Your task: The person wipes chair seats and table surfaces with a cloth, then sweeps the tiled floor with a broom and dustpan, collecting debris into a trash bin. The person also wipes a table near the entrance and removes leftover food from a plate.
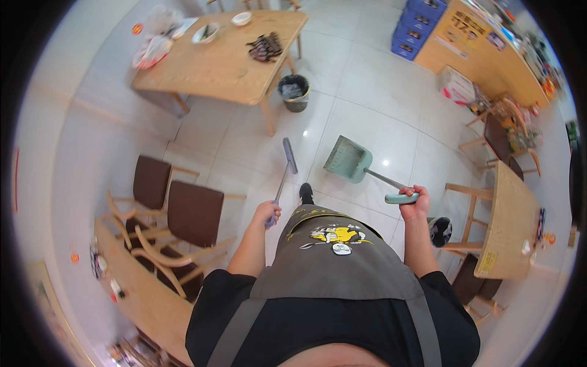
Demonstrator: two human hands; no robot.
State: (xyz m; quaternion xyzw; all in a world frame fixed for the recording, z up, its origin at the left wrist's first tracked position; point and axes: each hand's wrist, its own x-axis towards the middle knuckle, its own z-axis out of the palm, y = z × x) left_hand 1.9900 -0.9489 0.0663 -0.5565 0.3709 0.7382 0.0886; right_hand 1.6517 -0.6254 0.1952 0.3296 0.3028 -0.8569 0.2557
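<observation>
My left hand (pixel 269 213) is closed on the lavender-and-silver handle of a floor squeegee or narrow broom (pixel 290 156); its long, narrow head rests low over the white tiles, left of centre. In my right hand (pixel 414 203) is the teal grip of a long-handled dustpan (pixel 347 158), whose pale green scoop is low at the floor, opening toward the left. The squeegee head and the scoop are apart. My black shoe (pixel 306 194) shows between the two tools, beyond my grey apron (pixel 330 269).
Ahead-left stands a wooden table (pixel 183 73) with bowls and bags, beside a bin (pixel 294 101). Brown chairs (pixel 195 211) and another table (pixel 140 312) are at my left. A table (pixel 506 214), bin (pixel 438 232) and chairs are at my right; blue crates (pixel 414 27) and a wooden counter stand behind.
</observation>
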